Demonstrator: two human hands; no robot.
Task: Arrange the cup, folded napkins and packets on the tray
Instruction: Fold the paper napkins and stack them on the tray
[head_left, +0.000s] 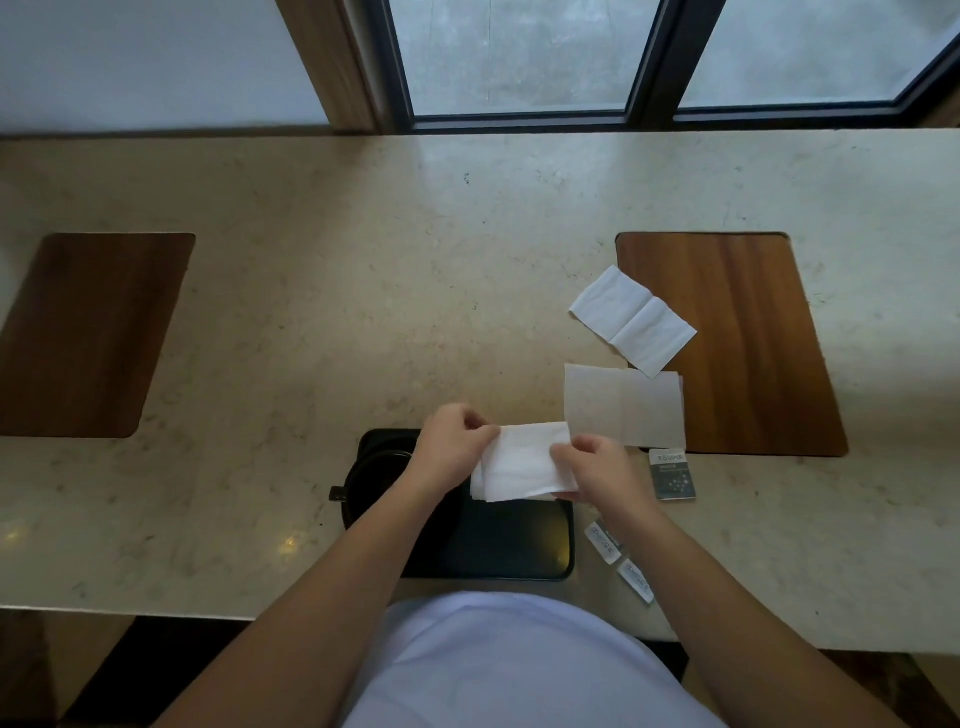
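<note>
A black tray (519, 551) lies on the counter right in front of me. A dark cup (371, 480) stands on its left part, its handle pointing left, partly hidden by my left forearm. Both hands hold a white napkin (519, 462) above the tray: my left hand (452, 447) pinches its left edge, my right hand (597, 475) its right edge. A beige napkin (623, 405) and another white napkin (631, 319) lie unfolded to the right. A grey packet (671, 474) and two small white packets (603, 543) (636, 579) rest on the counter right of the tray.
The marble counter (363, 312) carries two inset wooden panels, one at the far left (88, 332) and one at the right (737, 343) under the napkins' edges. A window (519, 57) runs behind the counter. My white shirt fills the bottom of the view.
</note>
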